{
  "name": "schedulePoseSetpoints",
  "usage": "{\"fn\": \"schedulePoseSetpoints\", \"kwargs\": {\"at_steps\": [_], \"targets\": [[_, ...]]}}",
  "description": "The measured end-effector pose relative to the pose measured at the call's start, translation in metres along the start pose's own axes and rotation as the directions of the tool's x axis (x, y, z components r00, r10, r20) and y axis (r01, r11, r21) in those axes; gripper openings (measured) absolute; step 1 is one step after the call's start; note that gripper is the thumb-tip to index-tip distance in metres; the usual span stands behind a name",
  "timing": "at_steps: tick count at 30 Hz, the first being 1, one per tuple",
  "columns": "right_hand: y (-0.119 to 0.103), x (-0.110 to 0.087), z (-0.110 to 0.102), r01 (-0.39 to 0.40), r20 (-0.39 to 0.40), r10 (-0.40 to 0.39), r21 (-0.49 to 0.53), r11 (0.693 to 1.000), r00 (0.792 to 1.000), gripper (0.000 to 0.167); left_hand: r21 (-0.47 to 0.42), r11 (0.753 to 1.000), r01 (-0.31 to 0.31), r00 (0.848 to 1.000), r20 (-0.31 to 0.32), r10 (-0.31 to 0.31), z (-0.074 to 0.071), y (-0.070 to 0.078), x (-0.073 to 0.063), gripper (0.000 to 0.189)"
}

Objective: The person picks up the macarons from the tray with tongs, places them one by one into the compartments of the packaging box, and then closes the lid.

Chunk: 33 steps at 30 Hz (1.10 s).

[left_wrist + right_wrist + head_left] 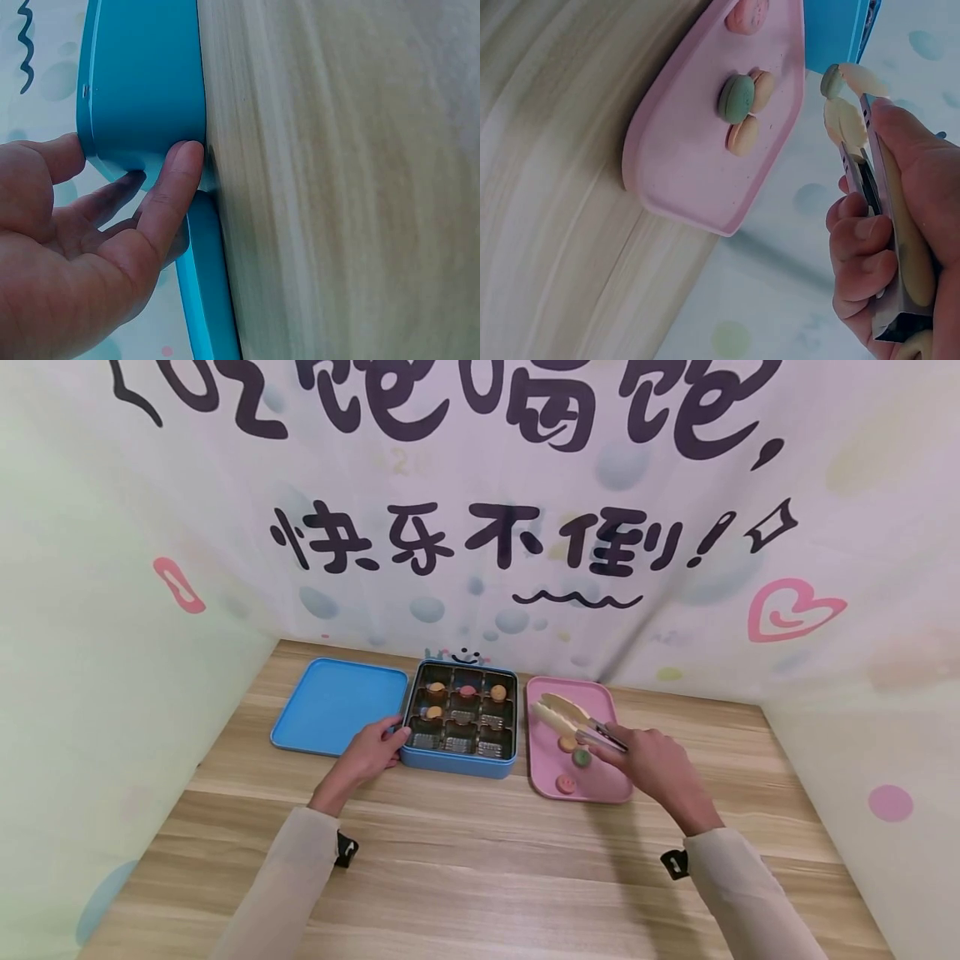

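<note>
My right hand [660,768] holds metal tongs [896,195] with pale tips, over the pink tray [540,768]. In the right wrist view a green macaron [830,81] sits between the tips. Below them on the tray lie another green macaron [736,99], two light orange ones close to it, and a pink macaron [748,15]. My left hand [371,750] touches the front left corner of a blue tin box [457,763], thumb at its rim and fingertips against its outer wall. Its divided insert holds light orange macarons [498,692] and a dark pink one [467,691].
A blue lid [341,706] lies flat to the left of the box, close beside it. Behind everything hangs a white printed cloth [480,610] with large black characters, and similar cloth walls close off both sides of the wooden table [480,877].
</note>
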State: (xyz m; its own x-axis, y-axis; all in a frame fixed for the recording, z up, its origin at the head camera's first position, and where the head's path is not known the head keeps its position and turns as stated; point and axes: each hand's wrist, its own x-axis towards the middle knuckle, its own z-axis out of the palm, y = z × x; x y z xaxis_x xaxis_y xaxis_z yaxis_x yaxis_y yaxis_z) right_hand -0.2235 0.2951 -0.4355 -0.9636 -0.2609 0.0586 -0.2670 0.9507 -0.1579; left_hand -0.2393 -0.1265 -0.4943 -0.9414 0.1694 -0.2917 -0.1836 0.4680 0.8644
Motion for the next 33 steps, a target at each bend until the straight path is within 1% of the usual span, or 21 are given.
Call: {"fn": "schedulePoseSetpoints", "kwargs": {"at_steps": [4,11,14,21,26,33], "targets": [[-0.006,0.001,0.000,0.010,-0.013,-0.010,0.007,1.000,1.000,0.042,0.000,1.000,0.002,1.000,-0.003,-0.002,0.000,-0.001,0.000,0.057],[-0.018,0.005,0.000,0.051,-0.017,-0.050,0.060,0.997,0.999,0.029,-0.005,1.000,0.006,1.000,-0.004,-0.006,0.000,-0.001,0.000,0.057],[-0.022,0.006,0.001,0.057,-0.017,-0.056,0.057,0.997,0.998,0.028,-0.010,1.000,0.007,1.000,-0.008,-0.007,0.001,-0.001,0.001,0.057],[-0.030,0.008,0.003,0.063,-0.027,-0.061,0.086,0.994,0.998,0.038,-0.014,1.000,0.008,1.000,-0.009,-0.008,0.002,-0.001,0.001,0.057],[-0.039,0.010,0.005,0.085,-0.023,-0.084,0.100,0.991,0.996,0.035,-0.023,1.000,0.005,1.000,-0.002,-0.005,0.001,-0.001,0.001,0.058],[-0.054,0.015,0.008,0.120,-0.079,-0.114,0.077,0.990,0.990,0.027,-0.027,1.000,0.012,1.000,-0.003,-0.012,0.001,0.000,0.001,0.057]]}}
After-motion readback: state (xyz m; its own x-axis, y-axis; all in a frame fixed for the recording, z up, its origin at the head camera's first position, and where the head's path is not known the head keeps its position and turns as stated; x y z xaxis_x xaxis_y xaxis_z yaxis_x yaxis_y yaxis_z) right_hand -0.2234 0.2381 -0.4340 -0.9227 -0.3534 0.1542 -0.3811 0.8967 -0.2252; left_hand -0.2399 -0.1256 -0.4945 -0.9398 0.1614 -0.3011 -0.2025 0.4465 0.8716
